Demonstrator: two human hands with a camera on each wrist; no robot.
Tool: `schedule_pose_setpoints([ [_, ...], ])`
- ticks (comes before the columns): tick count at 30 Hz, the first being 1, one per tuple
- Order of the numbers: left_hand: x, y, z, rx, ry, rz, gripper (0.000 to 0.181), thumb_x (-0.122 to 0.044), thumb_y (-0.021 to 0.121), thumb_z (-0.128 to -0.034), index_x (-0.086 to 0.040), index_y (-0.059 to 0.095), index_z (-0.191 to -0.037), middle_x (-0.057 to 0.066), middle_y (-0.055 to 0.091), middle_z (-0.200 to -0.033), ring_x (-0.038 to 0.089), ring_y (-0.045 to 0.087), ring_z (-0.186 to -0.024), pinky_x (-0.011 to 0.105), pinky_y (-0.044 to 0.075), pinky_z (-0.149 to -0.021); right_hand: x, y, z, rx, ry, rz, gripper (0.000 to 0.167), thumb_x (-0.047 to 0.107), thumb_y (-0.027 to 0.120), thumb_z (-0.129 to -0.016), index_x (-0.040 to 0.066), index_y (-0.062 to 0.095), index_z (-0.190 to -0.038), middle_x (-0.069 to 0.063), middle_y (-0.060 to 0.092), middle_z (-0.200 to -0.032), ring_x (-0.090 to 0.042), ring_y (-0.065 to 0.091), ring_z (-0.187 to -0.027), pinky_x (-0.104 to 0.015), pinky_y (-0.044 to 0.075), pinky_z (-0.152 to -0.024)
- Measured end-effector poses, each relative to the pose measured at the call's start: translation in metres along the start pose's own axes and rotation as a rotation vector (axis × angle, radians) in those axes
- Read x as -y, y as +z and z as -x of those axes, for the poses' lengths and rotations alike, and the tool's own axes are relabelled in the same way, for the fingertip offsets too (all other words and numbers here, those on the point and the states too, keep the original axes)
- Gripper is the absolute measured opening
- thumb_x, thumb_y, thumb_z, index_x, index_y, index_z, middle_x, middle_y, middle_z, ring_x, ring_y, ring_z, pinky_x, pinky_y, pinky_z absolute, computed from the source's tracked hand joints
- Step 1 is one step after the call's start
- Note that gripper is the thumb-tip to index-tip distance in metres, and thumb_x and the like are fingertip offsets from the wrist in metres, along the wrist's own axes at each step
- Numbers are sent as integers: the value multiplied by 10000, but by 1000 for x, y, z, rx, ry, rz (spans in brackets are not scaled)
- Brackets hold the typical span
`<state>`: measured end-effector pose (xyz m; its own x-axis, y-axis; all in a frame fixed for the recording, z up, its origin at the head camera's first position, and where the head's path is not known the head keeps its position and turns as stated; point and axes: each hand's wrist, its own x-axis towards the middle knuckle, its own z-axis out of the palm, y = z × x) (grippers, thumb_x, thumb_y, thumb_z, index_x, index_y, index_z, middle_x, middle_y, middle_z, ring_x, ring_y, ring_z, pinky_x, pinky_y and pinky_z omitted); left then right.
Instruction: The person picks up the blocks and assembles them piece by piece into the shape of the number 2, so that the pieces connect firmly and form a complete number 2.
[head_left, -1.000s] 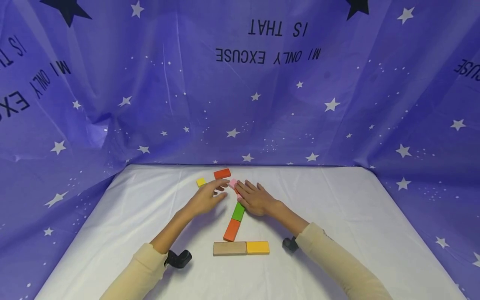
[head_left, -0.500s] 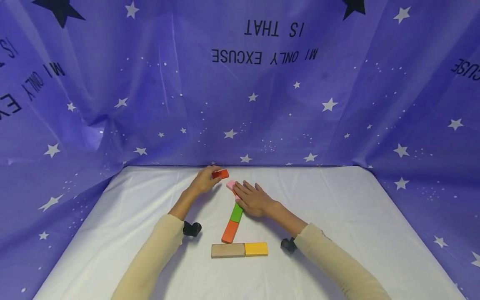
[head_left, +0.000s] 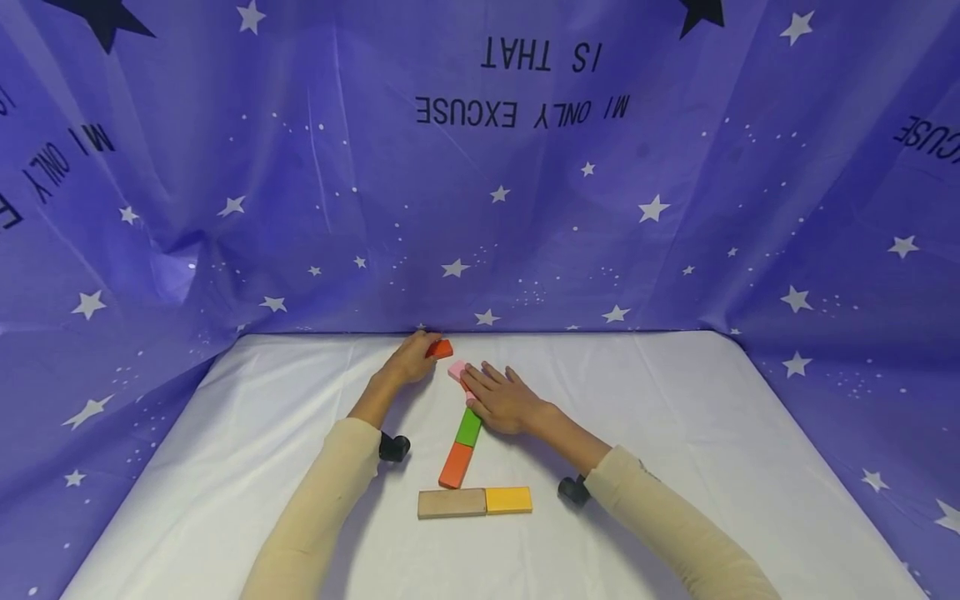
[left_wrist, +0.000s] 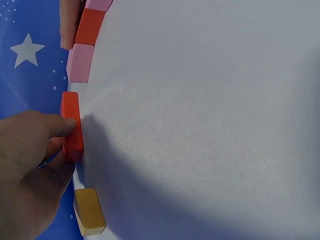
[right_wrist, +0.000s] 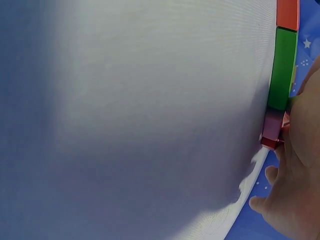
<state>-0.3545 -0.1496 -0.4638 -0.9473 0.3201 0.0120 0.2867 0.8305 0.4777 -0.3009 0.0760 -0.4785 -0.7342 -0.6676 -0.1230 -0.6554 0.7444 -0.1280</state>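
Note:
My left hand (head_left: pixel 411 360) pinches a red block (left_wrist: pixel 73 132) between thumb and fingers, near the table's far edge. In the left wrist view, a yellow block (left_wrist: pixel 91 212) lies close by; the head view has it hidden. A pink block (head_left: pixel 457 371) stands a short gap from the red one. My right hand (head_left: pixel 506 404), fingers straight and spread, rests on a small red block (left_wrist: pixel 90 26) and the pink blocks beside it, partly covering them. From its thumb, a green block (head_left: pixel 468 428) and an orange-red block (head_left: pixel 455 467) continue the slanting line towards me.
A tan wooden block (head_left: pixel 452 503) and an orange-yellow block (head_left: pixel 508 500) lie end to end in front of the line. White cloth (head_left: pixel 637 400) covers the table. Behind it hangs a purple starry curtain (head_left: pixel 555 208).
My left hand has moved from beside the pink block to the far red block and taken hold of it. My right hand has stayed on the line of blocks.

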Motion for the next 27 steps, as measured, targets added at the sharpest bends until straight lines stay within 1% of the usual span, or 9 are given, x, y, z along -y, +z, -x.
schedule_pose_setpoints([
  [2, 1, 0, 0, 2, 7, -3, 443, 6, 548, -954, 64, 524, -1393, 280, 509, -1352, 397, 481, -1263, 489, 366, -1096, 2, -2, 1, 3, -1, 7, 567, 397, 263, -1100, 157, 190, -1609, -16, 165, -1654, -271, 139, -1505, -571, 152, -1176],
  [5, 1, -1, 3, 0, 42, -12, 419, 28, 542, -938, 74, 555, -1354, 252, 541, -1272, 375, 512, -1187, 480, 394, -1065, 3, -3, 1, 8, -6, 12, 570, 388, 282, -1100, 140, 201, -1607, -29, 178, -1652, -286, 159, -1500, -578, 165, -1171],
  [10, 4, 0, 7, -13, 123, -29, 392, 69, 545, -904, 100, 573, -1293, 251, 569, -1206, 377, 531, -1139, 476, 415, -1036, 2, -3, 0, 6, -2, 20, 571, 385, 287, -1097, 138, 209, -1606, -36, 188, -1650, -289, 157, -1500, -580, 163, -1170],
  [13, 3, 0, 10, -6, 151, -40, 380, 76, 552, -903, 104, 576, -1281, 257, 569, -1201, 385, 534, -1143, 476, 418, -1031, 1, -2, 0, 1, 2, 16, 571, 390, 287, -1095, 145, 214, -1606, -33, 194, -1648, -284, 153, -1502, -580, 158, -1172],
  [17, 1, 0, 15, 14, 142, -43, 380, 70, 552, -918, 90, 569, -1297, 262, 546, -1255, 398, 510, -1199, 485, 398, -1056, 1, -3, 0, 4, 2, 19, 574, 400, 282, -1094, 151, 210, -1607, -27, 194, -1648, -280, 152, -1502, -578, 159, -1172],
  [20, 0, -1, 18, 27, 145, -41, 384, 68, 553, -925, 89, 561, -1309, 270, 532, -1291, 410, 494, -1229, 492, 387, -1070, 1, -3, 0, 10, 1, 25, 576, 401, 275, -1095, 148, 204, -1607, -29, 189, -1649, -283, 148, -1503, -577, 158, -1173],
  [24, -2, -1, 21, 41, 156, -42, 387, 65, 554, -927, 91, 555, -1312, 270, 530, -1287, 415, 500, -1214, 495, 395, -1063, 2, -5, 1, 11, -1, 28, 573, 396, 276, -1095, 145, 213, -1606, -32, 193, -1648, -286, 151, -1502, -577, 164, -1172],
  [27, -2, -2, 23, 44, 144, -41, 389, 63, 556, -925, 81, 557, -1314, 253, 536, -1264, 399, 508, -1193, 489, 403, -1054, 3, -6, 2, 11, -1, 29, 569, 393, 277, -1096, 147, 216, -1605, -30, 193, -1647, -285, 150, -1502, -573, 166, -1173],
])
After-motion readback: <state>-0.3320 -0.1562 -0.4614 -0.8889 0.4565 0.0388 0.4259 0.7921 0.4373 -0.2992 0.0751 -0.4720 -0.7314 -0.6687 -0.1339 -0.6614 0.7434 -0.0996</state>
